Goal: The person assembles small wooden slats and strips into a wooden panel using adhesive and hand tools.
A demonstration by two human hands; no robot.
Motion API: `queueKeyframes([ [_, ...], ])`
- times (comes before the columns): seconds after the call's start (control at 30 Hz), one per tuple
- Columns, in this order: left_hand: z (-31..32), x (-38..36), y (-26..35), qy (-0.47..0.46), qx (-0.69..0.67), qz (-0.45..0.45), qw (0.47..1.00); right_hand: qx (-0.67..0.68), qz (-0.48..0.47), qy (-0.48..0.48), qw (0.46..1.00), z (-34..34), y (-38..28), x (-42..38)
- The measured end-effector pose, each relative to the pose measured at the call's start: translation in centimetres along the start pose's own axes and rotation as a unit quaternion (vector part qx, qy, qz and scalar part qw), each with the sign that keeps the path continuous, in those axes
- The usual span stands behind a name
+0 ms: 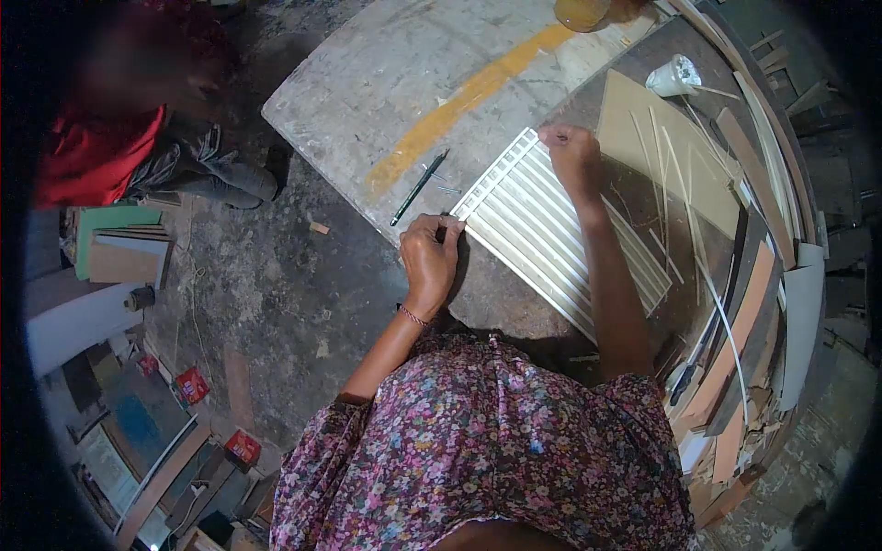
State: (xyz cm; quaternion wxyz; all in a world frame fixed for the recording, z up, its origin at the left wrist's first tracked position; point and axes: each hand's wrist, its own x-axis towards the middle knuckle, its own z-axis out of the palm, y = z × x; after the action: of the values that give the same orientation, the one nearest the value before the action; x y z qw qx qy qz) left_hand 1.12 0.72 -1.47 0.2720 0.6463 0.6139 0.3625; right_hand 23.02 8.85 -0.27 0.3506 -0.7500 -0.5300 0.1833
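Scrap boards and dark, stained floor.

Co-worker's head blurred; amber container cut by top edge, floral garment by bottom.

Slatted panel: pale, parallel strips with narrow gaps, crossed at one end by a ladder-like band. It lies apparently flat, right of the green pen, its banded end nearest and roughly parallel to the pen.
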Motion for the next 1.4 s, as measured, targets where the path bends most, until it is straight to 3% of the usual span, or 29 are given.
queueKeyframes([
  [0.4,-0.1,0.1,0.1,0.003,0.019,0.007,1.0,-0.007,-0.011,0.0,1.0,0.7,1.1,0.3],
  [0.5,-0.2,0.3,0.3,0.021,0.062,0.069,0.995,-0.024,-0.03,0.0,0.999,0.7,1.4,0.3],
  [0.6,-0.4,0.1,0.8,-0.016,0.063,-0.013,0.998,-0.012,-0.032,-0.013,0.999,1.0,2.1,0.6],
  [1.1,-0.4,-0.7,2.1,-0.007,0.121,0.0,0.993,-0.004,-0.018,-0.048,0.999,0.6,2.1,0.8],
  [1.3,0.7,-2.2,0.7,-0.039,-0.039,-0.043,0.998,-0.007,-0.016,-0.039,0.999,0.8,2.3,0.8],
  [1.4,0.9,-2.6,1.7,-0.089,-0.224,-0.158,0.958,0.01,-0.015,-0.042,0.999,0.5,2.0,0.6],
])
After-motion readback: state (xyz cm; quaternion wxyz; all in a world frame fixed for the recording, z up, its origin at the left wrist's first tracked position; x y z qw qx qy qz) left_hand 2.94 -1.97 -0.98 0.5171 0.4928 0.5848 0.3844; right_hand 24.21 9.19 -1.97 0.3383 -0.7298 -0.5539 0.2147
